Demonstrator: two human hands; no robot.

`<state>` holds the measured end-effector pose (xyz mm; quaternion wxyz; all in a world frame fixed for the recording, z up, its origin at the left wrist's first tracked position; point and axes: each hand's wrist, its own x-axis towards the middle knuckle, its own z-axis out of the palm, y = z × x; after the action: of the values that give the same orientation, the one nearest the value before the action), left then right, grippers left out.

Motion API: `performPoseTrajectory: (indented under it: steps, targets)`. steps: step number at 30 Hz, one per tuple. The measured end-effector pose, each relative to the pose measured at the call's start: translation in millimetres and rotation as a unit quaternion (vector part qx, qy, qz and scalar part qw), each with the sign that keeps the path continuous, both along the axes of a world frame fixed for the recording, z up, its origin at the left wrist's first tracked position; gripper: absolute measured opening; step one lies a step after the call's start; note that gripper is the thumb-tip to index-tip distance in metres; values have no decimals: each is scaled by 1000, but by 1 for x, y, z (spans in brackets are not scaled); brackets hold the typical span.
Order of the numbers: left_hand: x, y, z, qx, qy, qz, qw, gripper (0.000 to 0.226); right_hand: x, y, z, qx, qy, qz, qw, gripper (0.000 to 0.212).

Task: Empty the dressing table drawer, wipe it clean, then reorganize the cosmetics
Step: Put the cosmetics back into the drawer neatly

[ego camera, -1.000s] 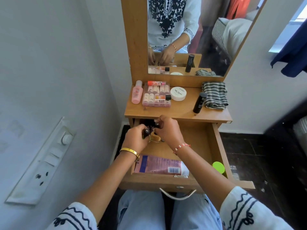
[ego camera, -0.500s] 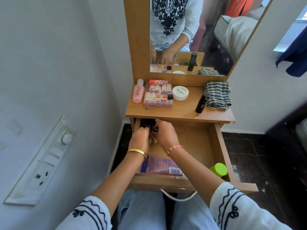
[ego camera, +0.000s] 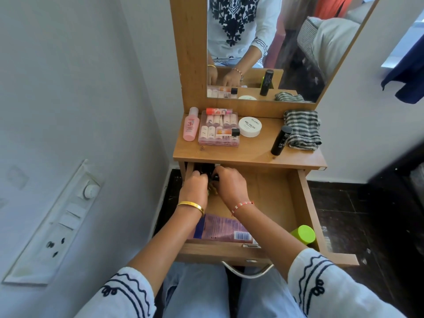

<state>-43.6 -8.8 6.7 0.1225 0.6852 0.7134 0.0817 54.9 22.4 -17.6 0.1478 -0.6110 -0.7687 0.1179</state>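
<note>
Head-camera view of a seated person in pale jeans and a white embroidered top at a small wooden dressing table set against a white wall. Nearest, the drawer (ego camera: 307,203) stands pulled open over the knees, its metal handle (ego camera: 247,271) at the front. A pink sachet (ego camera: 220,230) lies flat along the front edge; a green cap (ego camera: 304,234) sits in the front right corner. Both hands reach into the shadowed back left corner: the left hand (ego camera: 195,189), gold bangle at the wrist, and the right hand (ego camera: 231,187), beaded bracelet at the wrist, have curled fingers on small dark items (ego camera: 215,177); exactly what each grip holds cannot be told. Beyond, the surface (ego camera: 247,154) carries a pink bottle (ego camera: 191,125), a clear box of nail polishes (ego camera: 219,131), a white round tub (ego camera: 250,126), an upright black tube (ego camera: 281,140) and a striped cloth (ego camera: 302,128). Behind rises the mirror (ego camera: 286,42). A switch panel (ego camera: 57,226) is on the left wall; dark floor lies right.
</note>
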Motion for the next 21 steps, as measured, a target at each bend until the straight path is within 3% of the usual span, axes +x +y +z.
performPoseTrajectory:
  steps: [6, 13, 21]
  targets:
    - [-3, 4, 1, -5, 32, -14, 999, 16, -1, 2, 0, 12, 11, 2, 1000, 15]
    - [-4, 7, 3, 37, 132, -31, 990, 20, 6, 0, 5, -1, 45, 18, 999, 27]
    - [-8, 8, 1, 65, 117, -32, 991, 22, 3, 0, 8, -3, 59, -1, 998, 25]
